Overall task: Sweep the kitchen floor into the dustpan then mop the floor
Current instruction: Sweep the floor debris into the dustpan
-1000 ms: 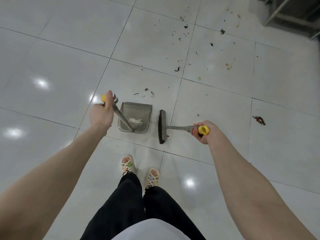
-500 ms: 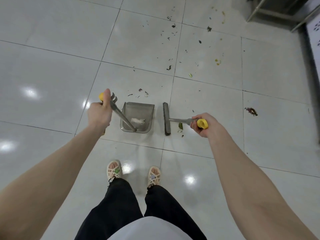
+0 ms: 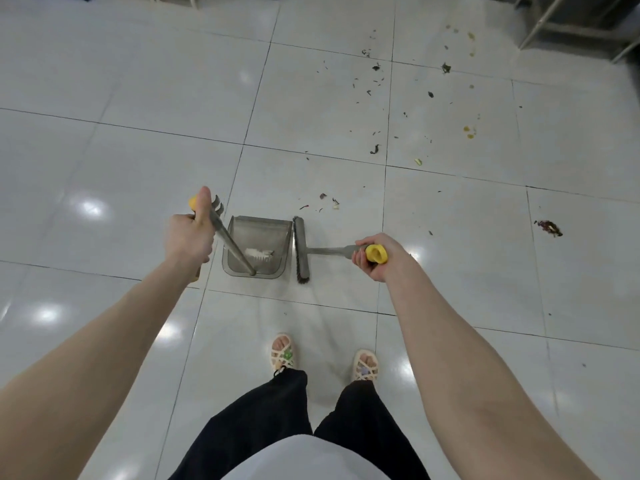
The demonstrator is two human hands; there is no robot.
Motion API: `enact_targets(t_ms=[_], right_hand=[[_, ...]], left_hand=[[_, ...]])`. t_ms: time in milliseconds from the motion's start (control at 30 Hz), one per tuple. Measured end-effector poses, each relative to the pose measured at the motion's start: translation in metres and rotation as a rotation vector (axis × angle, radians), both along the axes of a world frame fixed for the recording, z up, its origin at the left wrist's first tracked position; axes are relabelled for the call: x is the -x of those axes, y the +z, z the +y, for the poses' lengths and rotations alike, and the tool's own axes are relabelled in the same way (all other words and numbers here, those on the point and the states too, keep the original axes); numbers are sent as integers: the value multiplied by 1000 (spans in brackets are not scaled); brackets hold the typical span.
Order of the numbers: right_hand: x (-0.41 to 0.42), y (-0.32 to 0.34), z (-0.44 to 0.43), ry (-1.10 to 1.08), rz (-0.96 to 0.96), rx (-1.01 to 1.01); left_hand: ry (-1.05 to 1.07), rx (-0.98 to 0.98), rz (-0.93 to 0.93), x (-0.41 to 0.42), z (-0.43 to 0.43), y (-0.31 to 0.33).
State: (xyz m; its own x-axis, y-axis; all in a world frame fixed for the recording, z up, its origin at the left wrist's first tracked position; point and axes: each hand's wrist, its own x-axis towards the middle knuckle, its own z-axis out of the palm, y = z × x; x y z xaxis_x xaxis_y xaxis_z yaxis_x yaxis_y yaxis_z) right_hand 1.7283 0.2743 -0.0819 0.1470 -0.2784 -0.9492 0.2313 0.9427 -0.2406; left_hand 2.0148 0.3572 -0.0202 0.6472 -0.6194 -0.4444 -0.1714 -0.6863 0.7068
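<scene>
A: Floor (image 3: 104, 150) condition and clearance?

B: Glossy pale tiles with dark grout lines. Open tile lies to the left of the left hand (image 3: 188, 235) and behind both hands, down to the person's sandalled feet (image 3: 282, 353). Metal frame legs (image 3: 540, 26) stand far ahead of the right hand (image 3: 375, 258), at the top right corner.

A: Debris location?

B: Small dark and yellowish scraps (image 3: 375, 148) are scattered ahead of the right hand. A few bits (image 3: 329, 200) lie just ahead of the dustpan mouth. A reddish-brown clump (image 3: 549, 227) sits well to the right of the right hand.

A: Dustpan (image 3: 258, 245)?

B: Translucent grey plastic, box-shaped, resting on the floor between the two hands. A whitish clump (image 3: 258, 252) lies inside. Its metal pole (image 3: 230, 242) rises to a yellow end cap (image 3: 193, 202), with a comb-toothed piece (image 3: 217, 203) near the top.

A: Broom (image 3: 300, 249)?

B: Long narrow grey head with dark bristles, lying just beside the dustpan's right wall, parallel to it. Contact between them cannot be confirmed. Its handle ends in a yellow ring grip (image 3: 376, 253).

A: Hand states?

B: Left hand is wrapped closed around the dustpan pole, thumb extended up to the cap. Right hand is curled closed around the broom handle at the ring.
</scene>
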Motion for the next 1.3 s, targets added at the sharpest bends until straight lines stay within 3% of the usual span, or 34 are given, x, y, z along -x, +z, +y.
enact_targets(t_ms=[267, 567, 1067, 1300], right_hand=[[-91, -9, -3, -60, -87, -37], [-136, -28, -39, -172, -167, -85], [1, 3, -156, -264, 126, -40], [24, 17, -185, -271, 124, 2]], left_hand=[[17, 12, -51, -78, -4, 0], [14, -3, -49, -98, -40, -13], [-107, -68, 19, -40, -169, -31], [-96, -59, 18, -27, -217, -30]])
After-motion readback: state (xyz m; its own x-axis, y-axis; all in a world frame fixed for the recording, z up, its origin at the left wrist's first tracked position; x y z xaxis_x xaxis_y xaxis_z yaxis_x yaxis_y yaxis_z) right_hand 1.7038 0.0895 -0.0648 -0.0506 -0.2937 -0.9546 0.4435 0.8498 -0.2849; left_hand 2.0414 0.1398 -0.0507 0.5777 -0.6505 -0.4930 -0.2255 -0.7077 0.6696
